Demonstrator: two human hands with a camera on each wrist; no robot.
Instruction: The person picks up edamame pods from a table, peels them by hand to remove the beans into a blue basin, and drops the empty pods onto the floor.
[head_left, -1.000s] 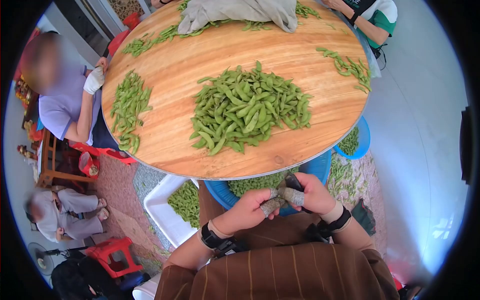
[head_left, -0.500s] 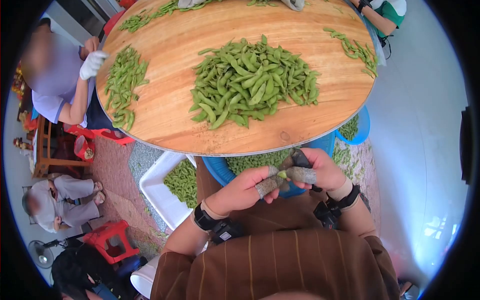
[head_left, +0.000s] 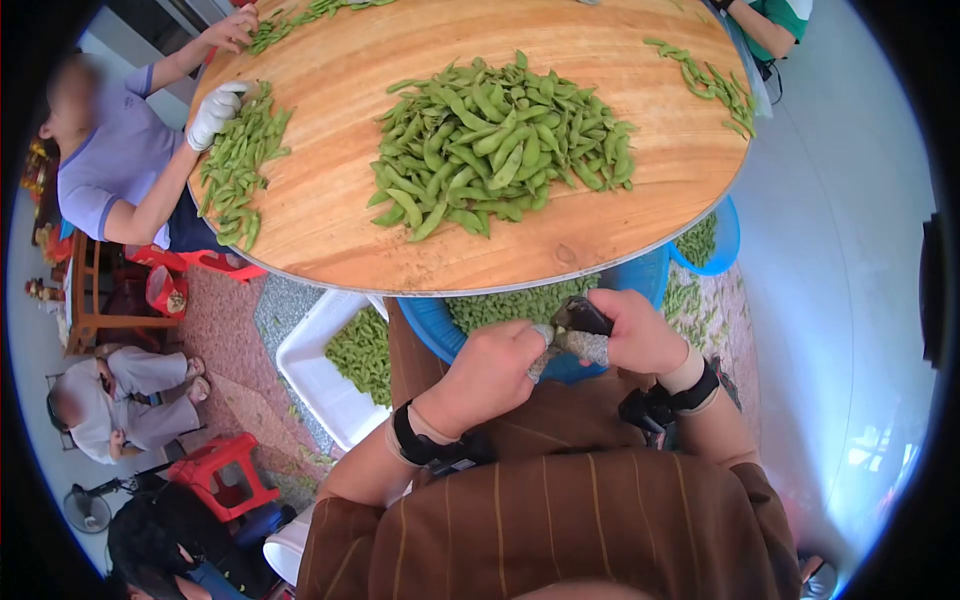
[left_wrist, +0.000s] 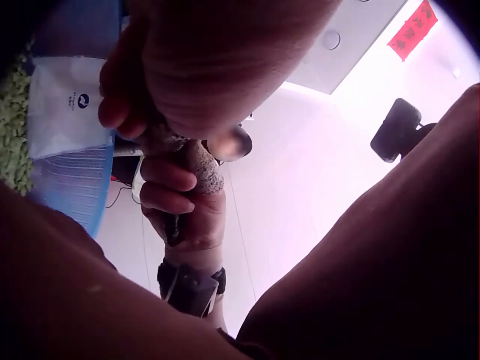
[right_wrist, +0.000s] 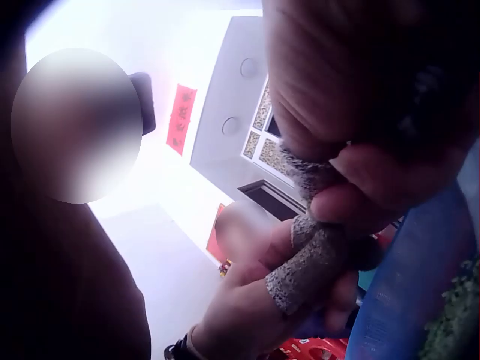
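In the head view my left hand [head_left: 493, 367] and right hand [head_left: 643, 335] meet at the fingertips over the blue basin [head_left: 423, 325]. Grey speckled wraps [right_wrist: 300, 277] cover the left thumb and finger tips; the right thumb wears one too. The left fingers curl in a pinch, with a bit of green soybean pod [head_left: 561, 329] between them, mostly hidden. A black object [head_left: 584, 317], its kind not shown, is gripped in the right hand beside the wrapped thumb. Shelled green beans [head_left: 520, 308] fill the basin beneath.
On the round wooden table [head_left: 330, 200] lies a heap of soybean pods [head_left: 500, 145]. A white box [head_left: 305, 360] of pods stands at the left, a smaller blue basin [head_left: 728, 235] at the right. Across the table's left side sits a person with a white glove [head_left: 213, 115].
The head view has tilted down, so the table sits higher. My left hand has turned over, hiding the pod more. The gloved person has reached over the pods at the left.
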